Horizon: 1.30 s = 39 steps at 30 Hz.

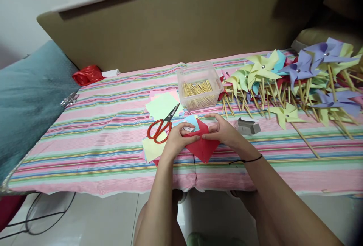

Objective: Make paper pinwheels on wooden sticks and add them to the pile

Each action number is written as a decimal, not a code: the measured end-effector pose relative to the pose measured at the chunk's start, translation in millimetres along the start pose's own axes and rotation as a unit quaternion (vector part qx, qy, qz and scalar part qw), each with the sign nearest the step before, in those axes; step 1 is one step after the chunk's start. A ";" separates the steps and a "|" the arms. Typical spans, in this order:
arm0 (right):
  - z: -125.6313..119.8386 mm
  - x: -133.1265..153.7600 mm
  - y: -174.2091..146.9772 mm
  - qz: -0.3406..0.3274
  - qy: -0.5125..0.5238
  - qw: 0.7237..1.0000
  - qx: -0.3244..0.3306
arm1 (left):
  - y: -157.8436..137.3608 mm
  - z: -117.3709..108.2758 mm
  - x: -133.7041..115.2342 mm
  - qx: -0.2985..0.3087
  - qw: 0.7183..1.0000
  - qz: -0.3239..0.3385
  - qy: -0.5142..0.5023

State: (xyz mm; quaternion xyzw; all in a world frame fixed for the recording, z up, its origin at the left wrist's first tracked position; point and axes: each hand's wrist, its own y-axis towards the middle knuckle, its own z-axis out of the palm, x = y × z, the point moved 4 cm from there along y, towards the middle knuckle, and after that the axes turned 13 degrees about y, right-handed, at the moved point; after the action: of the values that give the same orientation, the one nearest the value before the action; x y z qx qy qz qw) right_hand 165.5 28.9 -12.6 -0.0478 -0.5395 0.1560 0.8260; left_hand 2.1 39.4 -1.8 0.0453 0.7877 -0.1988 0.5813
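Observation:
Both hands hold a red paper square [204, 148] with slits cut in from its corners. My left hand [181, 136] pinches its left side, with the thumb near the middle of the sheet. On the other side my right hand [222, 132] grips the paper between thumb and fingers. Behind the red sheet, blue paper [190, 119] and a small white piece partly show. Scissors with red handles [162, 128] rest left of my left hand, on stacks of light green paper [162, 104] and yellow paper [153, 148].
A clear plastic box [198, 87] of thin sticks stands behind my hands. Many finished paper pinwheels [297, 70] lie at the right, one yellow pinwheel [287, 115] in front. A small grey box [248, 126] is beside my right wrist. A red plastic bag [88, 75] lies far left.

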 end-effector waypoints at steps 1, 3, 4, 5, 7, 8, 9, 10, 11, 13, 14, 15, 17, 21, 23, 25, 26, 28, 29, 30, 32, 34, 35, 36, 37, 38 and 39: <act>0.2 0.2 0.0 0.000 0.000 1.000 -0.001 | 0.1 0.5 -0.2 0.001 1.000 0.002 0.001; 0.7 1.3 -0.2 0.001 -0.003 1.000 -0.003 | 0.1 1.4 -0.8 0.005 1.000 0.007 0.003; 1.0 2.0 -0.4 0.003 -0.004 1.000 -0.003 | 0.0 1.7 -1.0 0.006 1.000 0.008 0.005; 1.4 2.8 -0.6 0.006 -0.006 1.000 -0.003 | -0.2 1.8 -1.2 0.006 1.000 0.008 0.008; 2.0 4.3 -1.3 0.012 -0.011 1.000 -0.004 | -0.5 1.6 -1.3 0.004 1.000 0.006 0.014; 2.3 4.9 -1.7 0.016 -0.014 1.000 -0.004 | -0.7 1.5 -1.3 0.002 1.000 0.005 0.017; 2.5 5.3 -2.0 0.018 -0.014 1.000 -0.005 | -0.9 1.3 -1.2 0.001 1.000 0.006 0.020; 2.6 5.6 -2.2 0.018 -0.013 1.000 -0.006 | -1.0 1.2 -1.2 0.001 1.000 0.006 0.021; 2.7 5.6 -2.4 0.019 -0.012 1.000 -0.006 | -1.2 1.2 -1.2 0.001 1.000 0.006 0.021; 2.5 5.1 -2.5 0.019 -0.009 1.000 -0.006 | -1.7 1.6 -1.5 0.003 1.000 0.006 0.016; 2.4 4.8 -2.4 0.019 -0.007 1.000 -0.005 | -2.1 1.9 -2.0 0.003 1.000 0.005 0.009; 2.3 4.5 -2.3 0.018 -0.004 1.000 -0.004 | -2.4 2.3 -2.5 0.001 1.000 0.002 0.000; 2.4 4.5 -1.9 0.015 0.007 1.000 0.000 | -3.1 2.7 -3.6 -0.014 1.000 -0.008 -0.023; 3.1 5.2 -1.5 0.002 0.024 1.000 -0.006 | -3.0 2.5 -4.4 -0.072 0.994 -0.030 -0.074; 3.1 5.1 -1.5 -0.011 0.017 0.999 -0.026 | -2.1 2.3 -3.9 -0.098 0.989 -0.034 -0.107; 3.2 4.5 -1.6 -0.027 0.002 0.998 -0.054 | -1.3 1.8 -3.1 -0.121 0.983 -0.039 -0.131; 3.2 4.3 -1.7 -0.035 -0.009 0.997 -0.070 | -1.0 1.6 -2.9 -0.130 0.981 -0.041 -0.137; 3.1 4.7 -1.9 -0.053 -0.034 0.993 -0.102 | -1.0 1.8 -3.3 -0.137 0.979 -0.043 -0.145; 3.0 5.1 -2.0 -0.061 -0.047 0.990 -0.116 | -1.1 2.3 -4.0 -0.136 0.978 -0.043 -0.149; 2.8 5.4 -1.9 -0.067 -0.057 0.988 -0.127 | -1.4 3.0 -4.7 -0.132 0.978 -0.042 -0.153; 2.7 5.5 -1.3 -0.072 -0.066 0.986 -0.135 | -2.1 4.5 -6.2 -0.125 0.978 -0.041 -0.159; 2.8 5.0 -0.2 -0.071 -0.060 0.988 -0.126 | -2.7 5.4 -7.0 -0.122 0.979 -0.039 -0.157; 2.7 4.4 0.3 -0.067 -0.053 0.989 -0.121 | -2.8 5.8 -7.1 -0.119 0.980 -0.038 -0.154; 2.2 3.8 0.7 -0.064 -0.047 0.990 -0.118 | -2.8 6.0 -7.1 -0.112 0.982 -0.036 -0.150; 1.7 3.1 1.0 -0.059 -0.042 0.991 -0.115 | -2.6 6.2 -6.9 -0.103 0.984 -0.034 -0.143; 1.1 2.4 1.2 -0.054 -0.040 0.991 -0.114 | -2.3 6.2 -6.8 -0.091 0.987 -0.030 -0.131; 0.4 1.8 1.2 -0.049 -0.042 0.992 -0.112 | -1.9 5.9 -6.9 -0.079 0.990 -0.023 -0.115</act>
State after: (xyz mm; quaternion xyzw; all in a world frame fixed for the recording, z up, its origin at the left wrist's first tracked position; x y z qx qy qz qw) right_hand 165.6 30.6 -11.1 -0.1069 -0.5894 0.0554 0.7988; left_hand 9.1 36.6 3.7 -0.0417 0.7300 -0.1528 0.6648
